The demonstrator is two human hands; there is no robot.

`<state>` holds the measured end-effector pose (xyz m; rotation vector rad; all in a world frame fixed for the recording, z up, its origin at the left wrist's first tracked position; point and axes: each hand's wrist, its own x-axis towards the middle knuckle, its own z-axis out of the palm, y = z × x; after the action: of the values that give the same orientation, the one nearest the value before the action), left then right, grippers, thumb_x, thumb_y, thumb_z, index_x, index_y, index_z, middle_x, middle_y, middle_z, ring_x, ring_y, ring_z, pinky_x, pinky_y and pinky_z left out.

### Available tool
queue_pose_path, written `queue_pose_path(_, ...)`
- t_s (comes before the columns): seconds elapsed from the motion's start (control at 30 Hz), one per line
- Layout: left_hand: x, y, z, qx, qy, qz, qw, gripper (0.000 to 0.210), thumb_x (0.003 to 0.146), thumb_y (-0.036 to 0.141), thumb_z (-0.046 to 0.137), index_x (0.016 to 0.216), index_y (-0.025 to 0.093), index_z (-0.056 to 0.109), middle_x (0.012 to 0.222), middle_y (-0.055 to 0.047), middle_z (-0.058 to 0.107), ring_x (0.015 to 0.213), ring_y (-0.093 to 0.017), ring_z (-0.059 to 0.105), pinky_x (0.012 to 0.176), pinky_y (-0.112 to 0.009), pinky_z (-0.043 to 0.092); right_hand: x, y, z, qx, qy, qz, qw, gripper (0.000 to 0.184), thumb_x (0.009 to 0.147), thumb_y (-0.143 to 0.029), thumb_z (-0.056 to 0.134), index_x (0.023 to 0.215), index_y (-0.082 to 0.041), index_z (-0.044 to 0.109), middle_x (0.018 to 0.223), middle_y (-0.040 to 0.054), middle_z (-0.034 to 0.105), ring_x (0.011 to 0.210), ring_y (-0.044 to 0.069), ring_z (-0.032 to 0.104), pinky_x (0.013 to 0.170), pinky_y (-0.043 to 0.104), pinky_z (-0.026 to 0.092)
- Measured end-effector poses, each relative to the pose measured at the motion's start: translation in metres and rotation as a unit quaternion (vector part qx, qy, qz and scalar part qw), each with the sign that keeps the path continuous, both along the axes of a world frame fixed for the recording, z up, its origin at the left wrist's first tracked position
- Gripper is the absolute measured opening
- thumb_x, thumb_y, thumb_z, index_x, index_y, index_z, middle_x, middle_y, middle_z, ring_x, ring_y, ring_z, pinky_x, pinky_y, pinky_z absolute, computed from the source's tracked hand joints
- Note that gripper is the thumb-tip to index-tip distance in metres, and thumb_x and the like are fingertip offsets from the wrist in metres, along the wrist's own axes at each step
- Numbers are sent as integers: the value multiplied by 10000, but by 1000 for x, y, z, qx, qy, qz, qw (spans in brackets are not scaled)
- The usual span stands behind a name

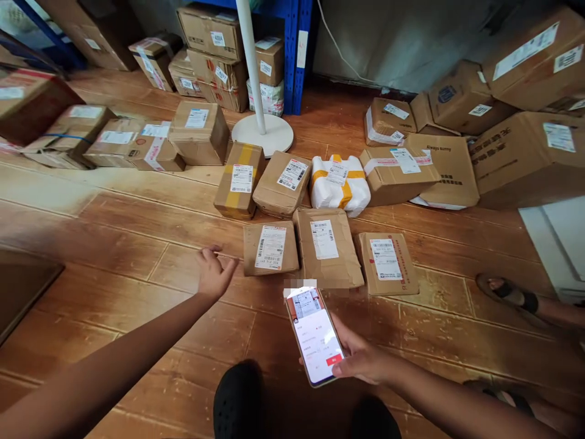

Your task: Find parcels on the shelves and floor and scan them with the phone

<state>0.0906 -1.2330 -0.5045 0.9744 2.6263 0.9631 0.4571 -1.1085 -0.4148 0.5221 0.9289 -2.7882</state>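
My right hand (359,355) is wrapped round a smartphone (315,341), its thumb on the lower screen beside a red button. The screen shows a camera picture of a label at the top and a white form below. Over the floor, left of the parcels, my left hand (214,272) is empty with its fingers apart. Closest to it lies a small cardboard box (249,250) with a white shipping label. A taller box (326,262) stands beside that one, and a flatter box (406,262) with red print lies to the right.
Behind these are a yellow-taped box (223,189), a rounded carton (269,189) and a white wrapped parcel (320,189). A white pole base (274,140) stands beyond, near a blue rack (292,61). Larger cartons (516,164) pile up at right. Another person's sandalled foot (507,289) is at the right edge.
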Motion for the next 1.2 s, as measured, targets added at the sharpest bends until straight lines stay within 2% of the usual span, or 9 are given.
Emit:
queue_pose_path(0.13,-30,-11,-6,-13,-75,174,982,563,773,545,595,1146,136,497,1141,-129,469,1085,-286,512,996,-498,474,-26,-10,4,-43,2,-10,999,1007,682,-220,864,1514,-324,307,1358,143,618,1150,331,670,999,542,442)
queue_pose_path(0.33,32,58,25,-84,-38,-75,993,870,718,741,644,1366,170,541,1493,-281,289,1413,-506,244,1108,-671,240,-41,-17,9,-62,9,-15,998,944,687,-202,854,1490,-343,379,1385,133,608,1156,321,662,1034,612,418)
queue_pose_path(0.47,78,127,29,-165,-140,-9,976,1228,493,771,791,1500,186,403,1620,-296,-138,1387,-659,-194,966,-857,32,-27,-14,5,-46,-13,-36,998,920,696,-217,843,1484,-362,390,1368,129,632,1127,341,688,1022,623,421)
queue_pose_path(0.6,70,158,22,-208,-115,7,971,1359,411,695,858,1543,182,307,1617,-294,-187,1364,-678,-219,945,-880,19,-12,-15,5,-34,-30,-69,997,873,701,-197,822,1466,-356,434,1346,122,659,1088,333,708,1007,605,442)
queue_pose_path(0.73,27,140,34,-306,-14,-238,922,1324,394,574,907,1546,281,323,1662,-222,32,1389,-687,-102,977,-882,2,6,-20,6,-33,-38,-103,993,840,711,-160,798,1453,-370,464,1508,100,530,1217,325,634,1044,601,424)
queue_pose_path(0.87,-10,96,51,-239,96,-620,741,1147,359,215,949,1411,399,531,1636,-45,294,1507,-494,-47,1188,-667,-43,25,-22,-1,-35,-59,-86,994,873,718,-194,800,1492,-332,420,1287,141,701,1068,357,719,1012,616,420)
queue_pose_path(0.93,-20,70,51,-196,95,-686,694,1116,425,37,877,1383,488,524,1627,36,317,1541,-388,21,1224,-602,-32,29,-22,-2,-31,-67,-83,994,891,712,-201,802,1501,-327,406,1270,148,709,1072,372,718,1005,609,421)
queue_pose_path(1.1,-32,22,23,-180,89,-379,903,887,778,37,599,1551,359,307,1624,-158,257,1415,-396,389,1115,-626,334,22,-18,0,-30,-57,-85,994,848,708,-224,807,1469,-348,454,1324,135,682,1066,359,719,1016,600,415)
queue_pose_path(1.2,-31,18,0,-201,10,-321,926,886,821,91,585,1586,307,194,1500,-210,386,1193,-315,599,962,-452,516,13,-16,0,-24,-54,-70,996,861,709,-225,814,1477,-341,441,1280,135,706,1069,359,718,1023,609,403)
